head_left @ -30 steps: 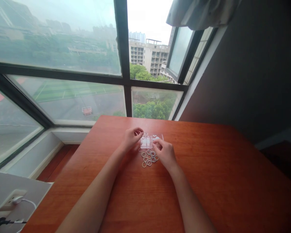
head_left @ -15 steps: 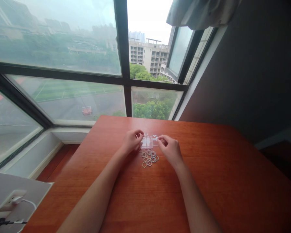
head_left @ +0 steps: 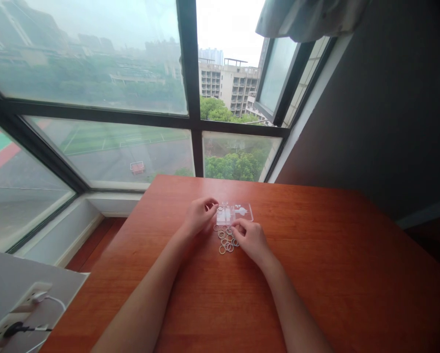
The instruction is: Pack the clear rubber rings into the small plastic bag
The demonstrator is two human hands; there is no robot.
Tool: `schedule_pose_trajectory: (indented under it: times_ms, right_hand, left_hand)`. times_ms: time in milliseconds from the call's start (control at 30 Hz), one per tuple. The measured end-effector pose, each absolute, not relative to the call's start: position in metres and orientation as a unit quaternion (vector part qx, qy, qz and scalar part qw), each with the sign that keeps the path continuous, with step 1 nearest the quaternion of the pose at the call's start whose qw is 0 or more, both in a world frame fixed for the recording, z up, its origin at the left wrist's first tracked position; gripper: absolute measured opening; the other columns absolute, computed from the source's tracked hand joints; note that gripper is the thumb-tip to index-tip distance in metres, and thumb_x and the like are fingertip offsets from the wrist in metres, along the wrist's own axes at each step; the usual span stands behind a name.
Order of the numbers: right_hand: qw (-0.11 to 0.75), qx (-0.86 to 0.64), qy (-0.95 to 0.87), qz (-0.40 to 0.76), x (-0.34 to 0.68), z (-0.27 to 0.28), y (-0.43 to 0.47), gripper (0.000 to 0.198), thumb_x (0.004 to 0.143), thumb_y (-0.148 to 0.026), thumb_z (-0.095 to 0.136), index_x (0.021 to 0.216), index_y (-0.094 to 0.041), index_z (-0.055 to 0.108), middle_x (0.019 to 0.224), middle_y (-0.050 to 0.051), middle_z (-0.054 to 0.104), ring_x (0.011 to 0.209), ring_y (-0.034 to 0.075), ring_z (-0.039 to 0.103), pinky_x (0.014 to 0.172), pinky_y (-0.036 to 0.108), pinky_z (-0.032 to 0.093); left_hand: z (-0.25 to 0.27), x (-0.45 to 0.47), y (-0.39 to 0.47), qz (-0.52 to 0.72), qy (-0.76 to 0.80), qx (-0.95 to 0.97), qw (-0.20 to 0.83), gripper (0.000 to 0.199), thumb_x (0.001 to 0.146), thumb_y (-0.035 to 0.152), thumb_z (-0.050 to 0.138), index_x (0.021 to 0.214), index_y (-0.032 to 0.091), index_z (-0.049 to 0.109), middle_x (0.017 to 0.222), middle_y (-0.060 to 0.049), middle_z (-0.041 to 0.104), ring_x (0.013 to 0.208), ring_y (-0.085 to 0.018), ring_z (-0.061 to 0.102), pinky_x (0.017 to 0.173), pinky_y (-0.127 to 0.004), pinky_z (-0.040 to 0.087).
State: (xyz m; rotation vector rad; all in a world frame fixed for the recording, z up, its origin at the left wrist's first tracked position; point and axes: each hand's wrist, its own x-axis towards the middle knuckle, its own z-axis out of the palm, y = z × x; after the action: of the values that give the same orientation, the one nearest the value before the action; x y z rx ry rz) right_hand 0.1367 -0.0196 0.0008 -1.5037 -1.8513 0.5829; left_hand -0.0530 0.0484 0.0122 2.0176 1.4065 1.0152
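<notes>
Rings (head_left: 227, 239) lie by a clear box (head_left: 233, 214), left hand (head_left: 201, 214) pinched beside it, right hand (head_left: 250, 236) pinched at them, grasp unclear.

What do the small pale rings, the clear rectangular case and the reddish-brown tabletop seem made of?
Small pale rings: perhaps rubber or metal, finish unclear; thin round bands, too small to settle.
Clear rectangular case: probably glossy plastic; transparent, bright edges.
Reddish-brown tabletop: likely smooth wood or veneer; grain lines, soft sheen.
</notes>
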Motion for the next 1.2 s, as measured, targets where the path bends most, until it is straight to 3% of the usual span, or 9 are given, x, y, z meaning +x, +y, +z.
schedule_pose_trajectory:
  times_ms: [267, 500, 633, 767, 933, 1200]
  right_hand:
    - [0.216, -0.623, -0.739, 0.135, 0.116, 0.006, -0.032, 0.015, 0.084, -0.037, 0.059, 0.087, -0.028, 0.071, 0.07, 0.002, 0.069, 0.063, 0.017, 0.06, 0.054, 0.025, 0.028]
    - [0.217, -0.628, -0.734, 0.141, 0.11, -0.001, -0.032, 0.013, 0.084, -0.033, 0.059, 0.081, -0.026, 0.07, 0.069, 0.002, 0.069, 0.061, 0.016, 0.059, 0.053, 0.025, 0.027]
    - [0.274, -0.616, -0.715, 0.183, 0.113, -0.001, -0.03, 0.012, 0.081, -0.032, 0.06, 0.077, -0.024, 0.069, 0.06, -0.001, 0.063, 0.055, 0.014, 0.054, 0.053, 0.024, 0.029]
    - [0.397, -0.583, -0.664, 0.249, 0.121, 0.003, -0.024, 0.018, 0.08, -0.035, 0.059, 0.074, -0.02, 0.067, 0.05, -0.005, 0.05, 0.047, 0.01, 0.045, 0.052, 0.021, 0.032]
    - [0.532, -0.561, -0.538, 0.335, 0.136, 0.003, -0.015, 0.03, 0.079, -0.045, 0.059, 0.079, -0.016, 0.064, 0.051, -0.006, 0.042, 0.048, 0.009, 0.038, 0.047, 0.021, 0.031]
    - [0.547, -0.568, -0.509, 0.345, 0.138, -0.002, -0.012, 0.031, 0.076, -0.045, 0.062, 0.078, -0.014, 0.064, 0.053, -0.006, 0.04, 0.05, 0.009, 0.036, 0.048, 0.02, 0.031]
  left_hand:
    - [0.013, -0.052, 0.047, 0.369, 0.503, 0.738, 0.256, 0.018, 0.081, 0.027, 0.056, 0.082, 0.016, 0.069, 0.072, -0.003, 0.068, 0.061, -0.013, 0.058, 0.058, -0.021, 0.043]
    - [0.008, -0.053, 0.049, 0.378, 0.486, 0.748, 0.248, 0.018, 0.082, 0.026, 0.055, 0.084, 0.016, 0.069, 0.072, -0.002, 0.068, 0.062, -0.012, 0.058, 0.058, -0.021, 0.044]
    - [0.007, -0.052, 0.049, 0.378, 0.484, 0.748, 0.253, 0.018, 0.082, 0.027, 0.055, 0.085, 0.016, 0.069, 0.072, -0.002, 0.068, 0.062, -0.012, 0.059, 0.059, -0.021, 0.044]
    - [0.007, -0.051, 0.048, 0.38, 0.479, 0.748, 0.258, 0.018, 0.082, 0.028, 0.055, 0.085, 0.016, 0.069, 0.074, -0.003, 0.069, 0.062, -0.012, 0.058, 0.06, -0.021, 0.045]
    - [0.006, -0.049, 0.048, 0.374, 0.466, 0.758, 0.262, 0.02, 0.083, 0.031, 0.056, 0.087, 0.016, 0.069, 0.073, -0.003, 0.068, 0.061, -0.012, 0.057, 0.059, -0.021, 0.044]
    - [0.021, -0.03, 0.035, 0.372, 0.409, 0.751, 0.361, 0.027, 0.085, 0.037, 0.055, 0.086, 0.013, 0.067, 0.063, -0.001, 0.061, 0.053, -0.009, 0.048, 0.049, -0.019, 0.035]
